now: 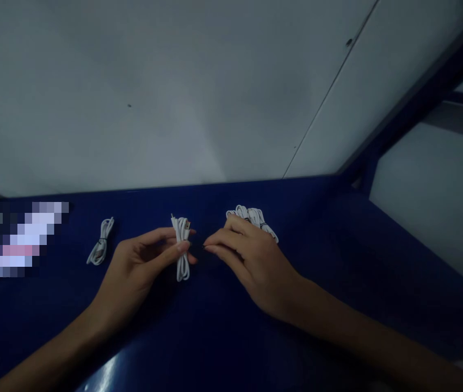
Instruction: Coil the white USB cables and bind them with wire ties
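A white cable [183,261], folded into a bundle with its metal plug near the top, is upright in my left hand [145,258]. The thumb presses it against the fingers, and it hangs above the blue table. My right hand [251,250] is just to the right, apart from the bundle, with thumb and forefinger pinched together. A tiny dark bit shows at those fingertips, too small to name. Partly hidden behind my right hand lies a pile of white cable bundles [258,216] with dark ties. Left of my left hand rests another tied white cable bundle [101,242].
The blue table [223,337] runs up to a pale panel wall [166,109] at the back. A blurred-out bright object [27,239] lies at the far left. Blue frame bars [402,125] and another pale panel stand on the right.
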`<state>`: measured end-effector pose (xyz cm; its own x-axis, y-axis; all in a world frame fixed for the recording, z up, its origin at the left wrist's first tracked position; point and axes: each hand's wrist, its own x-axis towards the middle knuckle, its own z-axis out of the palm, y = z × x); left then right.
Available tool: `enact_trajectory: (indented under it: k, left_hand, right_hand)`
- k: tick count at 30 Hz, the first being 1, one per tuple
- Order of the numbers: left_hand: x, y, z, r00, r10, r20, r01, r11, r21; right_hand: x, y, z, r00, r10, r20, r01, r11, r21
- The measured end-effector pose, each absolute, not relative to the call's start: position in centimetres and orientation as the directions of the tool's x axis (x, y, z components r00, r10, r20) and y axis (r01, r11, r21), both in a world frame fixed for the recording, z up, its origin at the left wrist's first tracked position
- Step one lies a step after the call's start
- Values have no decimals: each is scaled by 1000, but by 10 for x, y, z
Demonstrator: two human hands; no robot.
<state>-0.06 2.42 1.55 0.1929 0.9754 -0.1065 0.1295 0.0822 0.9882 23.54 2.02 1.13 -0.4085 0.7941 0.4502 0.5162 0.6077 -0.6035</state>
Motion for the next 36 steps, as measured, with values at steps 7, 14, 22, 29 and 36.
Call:
enact_trajectory:
  k: [7,14,22,29,36]
  left_hand:
    - [1,23,19,219,975,-32,211,-15,977]
    - [2,23,20,212,973,89,310,-154,938]
    - [-4,23,19,192,978,83,329,-144,933]
    - [-8,30,14,234,933,-274,-162,316,935]
    - [0,32,9,143,954,-262,-188,286,940]
  right_hand:
    - [241,25,25,-405,889,213,353,367,-861]
    - [246,33,17,-490,799,347,511,587,-628]
    - [245,37,15,-540,802,257,496,549,-673]
    - [246,32,23,-468,878,102,165,200,-966]
    - [234,16,14,-463,784,414,327,585,-742]
